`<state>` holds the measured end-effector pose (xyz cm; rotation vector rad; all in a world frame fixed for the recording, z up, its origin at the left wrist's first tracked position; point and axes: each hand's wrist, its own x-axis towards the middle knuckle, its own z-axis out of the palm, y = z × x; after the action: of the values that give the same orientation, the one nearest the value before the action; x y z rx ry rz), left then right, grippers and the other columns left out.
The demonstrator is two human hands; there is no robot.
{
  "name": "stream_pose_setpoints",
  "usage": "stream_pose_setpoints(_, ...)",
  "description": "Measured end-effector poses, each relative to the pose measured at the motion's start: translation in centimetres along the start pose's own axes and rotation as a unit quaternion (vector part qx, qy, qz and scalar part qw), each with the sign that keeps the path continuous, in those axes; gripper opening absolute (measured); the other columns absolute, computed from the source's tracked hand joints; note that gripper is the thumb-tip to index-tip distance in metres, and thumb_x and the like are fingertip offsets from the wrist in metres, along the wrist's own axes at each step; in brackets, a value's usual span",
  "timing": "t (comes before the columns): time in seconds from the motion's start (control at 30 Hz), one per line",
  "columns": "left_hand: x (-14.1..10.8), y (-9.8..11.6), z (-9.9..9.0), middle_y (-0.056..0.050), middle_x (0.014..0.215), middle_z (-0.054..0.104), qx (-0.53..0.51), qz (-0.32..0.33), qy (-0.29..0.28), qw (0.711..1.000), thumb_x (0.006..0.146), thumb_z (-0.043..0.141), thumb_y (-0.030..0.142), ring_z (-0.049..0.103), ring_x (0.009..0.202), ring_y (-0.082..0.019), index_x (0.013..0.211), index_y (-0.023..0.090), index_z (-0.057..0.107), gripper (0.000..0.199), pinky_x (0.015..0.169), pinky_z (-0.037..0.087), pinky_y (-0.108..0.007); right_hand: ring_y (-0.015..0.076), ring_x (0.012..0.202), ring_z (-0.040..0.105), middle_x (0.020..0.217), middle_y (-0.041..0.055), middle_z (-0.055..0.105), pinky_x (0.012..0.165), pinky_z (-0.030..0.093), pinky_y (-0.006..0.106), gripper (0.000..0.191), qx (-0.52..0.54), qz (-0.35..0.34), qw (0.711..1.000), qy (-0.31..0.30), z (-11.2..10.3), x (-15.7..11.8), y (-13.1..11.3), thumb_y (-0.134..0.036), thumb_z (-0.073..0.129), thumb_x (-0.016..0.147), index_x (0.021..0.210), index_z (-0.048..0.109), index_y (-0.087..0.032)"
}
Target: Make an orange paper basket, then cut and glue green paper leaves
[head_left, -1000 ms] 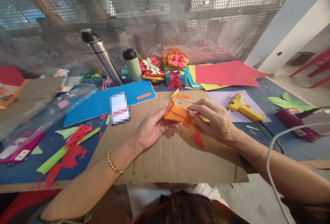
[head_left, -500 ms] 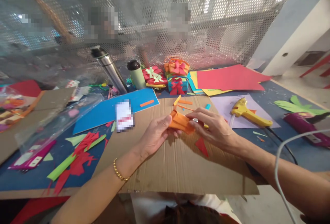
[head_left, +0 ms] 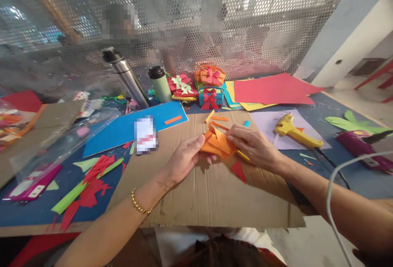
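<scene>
left hand (head_left: 186, 154): pinching folded orange paper (head_left: 218, 147) | right hand (head_left: 253, 146): fingers narrow at its far edge, grip unclear | paper between both hands' fingertips | judgement: steady lightly, avoid crushing folds

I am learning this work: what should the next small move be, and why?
Perhaps press down the raised flap of the orange paper with the right hand: it is at the paper's right edge, and the left hand grips the left side.

The folded orange paper (head_left: 217, 146) is partly covered by the left hand (head_left: 186, 153); what is possibly a phone (head_left: 145, 136) is pixelated.
</scene>
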<state>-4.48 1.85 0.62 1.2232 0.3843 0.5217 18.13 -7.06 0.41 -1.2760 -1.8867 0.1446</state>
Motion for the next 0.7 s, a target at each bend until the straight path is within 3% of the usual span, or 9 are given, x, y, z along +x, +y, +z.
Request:
stream_pose_setpoints(0.13, -0.1, 0.4, 0.1, -0.013, 0.090, 0.078, 0.004, 0.002, -0.019, 1.000, 0.094, 0.075, 0.069, 0.070, 0.075, -0.017, 0.100, 0.010, 0.081, 0.059, 0.068, 0.058, -0.029, 0.0141, 0.070, 0.067, 0.084, 0.0040, 0.074, 0.064, 0.052, 0.026, 0.042, 0.022, 0.026, 0.999, -0.011, -0.3, 0.2, -0.2, -0.040, 0.043, 0.117, 0.100, 0.075, -0.018)
stream_pose_setpoints(0.27, -0.1, 0.4, 0.3, -0.011, 0.089, 0.078, -0.029, 0.004, -0.004, 1.000, 0.094, 0.077, 0.066, 0.071, 0.076, -0.017, 0.099, 0.012, 0.082, 0.054, 0.068, 0.058, -0.027, 0.0213, 0.089, 0.073, 0.105, 0.0104, 0.078, 0.077, 0.057, 0.035, 0.040, -0.055, -0.024, 0.997, 0.050, 0.0, -0.1, -0.7, -0.048, 0.049, 0.115, 0.126, 0.073, -0.018)
stream_pose_setpoints(0.33, -0.1, 0.4, 0.3, -0.010, 0.089, 0.079, -0.039, 0.004, -0.001, 0.999, 0.095, 0.078, 0.062, 0.071, 0.074, -0.016, 0.099, 0.013, 0.082, 0.050, 0.068, 0.057, -0.027, 0.0231, 0.090, 0.072, 0.105, 0.0098, 0.077, 0.077, 0.057, 0.037, 0.044, -0.095, -0.042, 0.993, 0.056, 0.1, -0.3, -0.9, -0.053, 0.057, 0.111, 0.138, 0.068, -0.019)
stream_pose_setpoints(0.4, -0.1, 0.4, 0.2, -0.010, 0.090, 0.079, -0.050, -0.003, -0.001, 0.999, 0.094, 0.080, 0.060, 0.071, 0.074, -0.016, 0.100, 0.013, 0.082, 0.048, 0.067, 0.057, -0.027, 0.0228, 0.087, 0.071, 0.100, 0.0075, 0.076, 0.076, 0.057, 0.037, 0.040, -0.120, -0.054, 0.989, 0.068, 0.2, -0.4, -1.1, -0.045, 0.059, 0.111, 0.142, 0.064, -0.020)
stream_pose_setpoints(0.53, -0.2, 0.5, 0.2, -0.011, 0.095, 0.080, -0.076, -0.026, 0.000, 0.997, 0.089, 0.085, 0.058, 0.073, 0.077, -0.018, 0.105, 0.013, 0.083, 0.048, 0.067, 0.057, -0.028, 0.0217, 0.088, 0.073, 0.100, 0.0052, 0.078, 0.079, 0.057, 0.038, 0.033, -0.133, -0.076, 0.979, 0.138, 0.1, -0.3, -1.2, -0.014, 0.056, 0.107, 0.138, 0.064, -0.023)
stream_pose_setpoints(0.7, -0.3, 0.7, 0.5, -0.010, 0.090, 0.076, -0.044, -0.022, -0.022, 0.999, 0.090, 0.083, 0.061, 0.070, 0.078, -0.017, 0.100, 0.012, 0.082, 0.049, 0.070, 0.057, -0.028, 0.0258, 0.116, 0.070, 0.124, 0.0073, 0.073, 0.099, 0.056, 0.048, 0.032, -0.101, -0.116, 0.976, 0.153, -0.1, -0.3, -1.4, -0.005, 0.055, 0.102, 0.103, 0.077, -0.029)
